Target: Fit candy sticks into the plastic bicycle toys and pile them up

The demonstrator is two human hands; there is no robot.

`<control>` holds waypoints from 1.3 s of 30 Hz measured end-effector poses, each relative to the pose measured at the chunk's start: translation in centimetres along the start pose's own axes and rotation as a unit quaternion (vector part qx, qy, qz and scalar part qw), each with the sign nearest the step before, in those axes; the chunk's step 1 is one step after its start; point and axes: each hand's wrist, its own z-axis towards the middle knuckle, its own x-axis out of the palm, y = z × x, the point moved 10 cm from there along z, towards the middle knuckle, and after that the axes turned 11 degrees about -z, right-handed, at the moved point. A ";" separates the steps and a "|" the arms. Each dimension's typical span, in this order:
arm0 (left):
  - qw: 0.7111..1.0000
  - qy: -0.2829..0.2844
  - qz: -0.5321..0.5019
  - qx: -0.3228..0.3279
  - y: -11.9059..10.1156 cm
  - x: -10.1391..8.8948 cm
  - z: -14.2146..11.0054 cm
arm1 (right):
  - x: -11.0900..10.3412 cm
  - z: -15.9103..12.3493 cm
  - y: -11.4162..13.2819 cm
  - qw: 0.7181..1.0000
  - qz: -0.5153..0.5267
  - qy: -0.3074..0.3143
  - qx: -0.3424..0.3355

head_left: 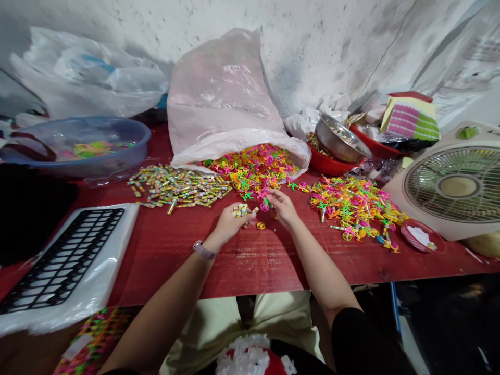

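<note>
My left hand [230, 225] is closed round a bundle of small printed tubes [240, 210], their ends showing above the fingers. One tube sticks out by the thumb toward the right. Opposite it, my right hand [284, 209] has its fingertips at a small pink plastic piece [264, 204] with a round wheel-like end, and seems to pinch it. A yellow plastic wheel [260, 225] lies on the red table between the hands. Just beyond them, colourful plastic pieces [258, 164] spill from a large white sack [222, 99]. Loose printed tubes [179, 187] form a pile at the left.
Right of my hands is a heap of plastic pieces with tubes [351, 205], beside a box fan [453, 182] and a small red basket [422, 237]. A blue basin [117, 164] and a wrapped stack of black racks [70, 250] stand left. Steel bowl [339, 138] behind.
</note>
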 end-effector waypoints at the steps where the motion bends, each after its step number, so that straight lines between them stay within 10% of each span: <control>1: 1.000 0.003 0.004 0.001 -0.1 0.1 0.0 | 1.0 -0.3 0.3 1.000 0.000 0.026 -0.002; 18: 0.998 0.065 -0.005 0.003 -0.7 1.3 -0.7 | 5.1 -2.6 1.2 0.955 0.199 0.177 0.128; 39: 0.999 0.026 0.033 0.022 -1.2 0.2 -0.2 | 4.2 -2.1 0.6 0.987 0.078 0.107 0.086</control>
